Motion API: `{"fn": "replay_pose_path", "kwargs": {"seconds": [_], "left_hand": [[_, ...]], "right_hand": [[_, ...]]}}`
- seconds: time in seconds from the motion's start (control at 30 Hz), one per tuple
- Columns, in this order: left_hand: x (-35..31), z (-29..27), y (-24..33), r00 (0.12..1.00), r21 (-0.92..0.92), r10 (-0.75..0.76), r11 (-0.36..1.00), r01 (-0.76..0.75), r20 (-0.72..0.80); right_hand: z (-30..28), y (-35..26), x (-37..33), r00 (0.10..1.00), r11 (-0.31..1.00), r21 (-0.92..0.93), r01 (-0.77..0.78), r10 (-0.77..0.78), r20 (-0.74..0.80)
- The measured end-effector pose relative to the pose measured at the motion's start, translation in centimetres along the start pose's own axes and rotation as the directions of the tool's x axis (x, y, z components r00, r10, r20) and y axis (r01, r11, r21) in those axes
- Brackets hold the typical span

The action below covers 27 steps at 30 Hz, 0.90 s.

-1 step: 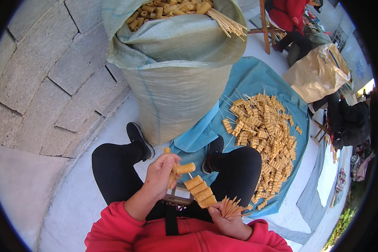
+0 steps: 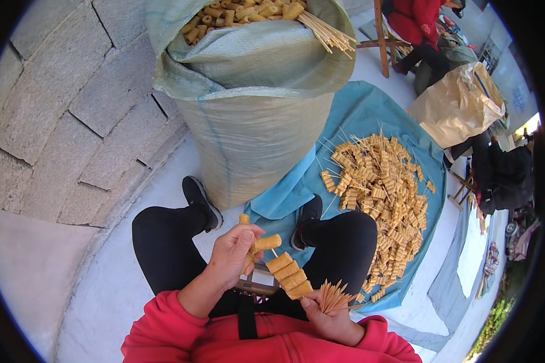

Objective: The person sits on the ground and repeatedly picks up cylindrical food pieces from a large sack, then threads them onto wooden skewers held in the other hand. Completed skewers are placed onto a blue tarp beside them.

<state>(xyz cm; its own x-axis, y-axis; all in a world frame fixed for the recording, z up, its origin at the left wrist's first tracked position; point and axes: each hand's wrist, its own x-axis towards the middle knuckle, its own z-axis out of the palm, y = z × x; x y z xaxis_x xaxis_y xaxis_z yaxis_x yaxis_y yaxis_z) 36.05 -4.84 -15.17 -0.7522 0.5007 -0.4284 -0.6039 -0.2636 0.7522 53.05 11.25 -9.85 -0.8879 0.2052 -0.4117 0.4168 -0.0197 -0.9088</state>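
Over my lap, my left hand (image 2: 233,257) is closed round several short tan tube-shaped food pieces. One such tube piece (image 2: 266,243) juts from its fingertips and meets the point of a thin skewer. Several more tubes sit crosswise in a row on that skewer (image 2: 289,276), which slants down to my right hand (image 2: 330,317). My right fingers grip the skewer's lower end together with a fanned bundle of bare wooden skewers (image 2: 335,297). Part of what my left palm holds is hidden by the fingers.
A tall woven sack (image 2: 257,139) of loose tubes stands ahead, with a bunch of sticks (image 2: 327,31) on top. At right, a heap of filled skewers (image 2: 384,206) lies on a blue cloth (image 2: 345,115). Other people (image 2: 415,27) sit beyond a tan bag (image 2: 460,103). A block wall (image 2: 60,115) is left.
My left hand, with its tubes, has shifted very slightly right and down. My right hand and the skewers look unmoved.
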Motion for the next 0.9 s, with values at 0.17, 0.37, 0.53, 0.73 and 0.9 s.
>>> {"fn": "replay_pose_path", "kwargs": {"seconds": [0.17, 0.37, 0.53, 0.73, 0.9], "left_hand": [[-1.1, 0.6, 1.0, 0.976, 0.13, -0.211, 0.971, 0.202, 0.058], [-1.5, 1.0, 1.6, 0.957, 0.227, -0.287, 0.935, 0.27, 0.043], [-1.6, 1.3, 1.5, 0.932, 0.297, -0.356, 0.899, 0.321, 0.071], [-1.2, 1.5, 2.0, 0.903, 0.404, -0.404, 0.858, 0.319, 0.145], [-1.1, 1.3, 2.2, 0.896, 0.433, -0.429, 0.834, 0.342, 0.119]], "right_hand": [[-0.8, 0.4, 0.0, 0.995, 0.989, -0.113, 0.098, -0.095, 0.026], [-2.3, 0.8, -0.2, 0.977, 0.928, -0.317, 0.194, -0.153, 0.15], [-2.5, 0.4, -0.4, 0.994, 0.994, -0.109, 0.028, -0.017, 0.106], [-2.7, -0.3, -0.2, 0.974, 0.969, 0.103, -0.223, 0.217, 0.066], [-2.3, 0.2, -0.2, 0.959, 0.95, 0.139, -0.278, 0.268, 0.087]]}}
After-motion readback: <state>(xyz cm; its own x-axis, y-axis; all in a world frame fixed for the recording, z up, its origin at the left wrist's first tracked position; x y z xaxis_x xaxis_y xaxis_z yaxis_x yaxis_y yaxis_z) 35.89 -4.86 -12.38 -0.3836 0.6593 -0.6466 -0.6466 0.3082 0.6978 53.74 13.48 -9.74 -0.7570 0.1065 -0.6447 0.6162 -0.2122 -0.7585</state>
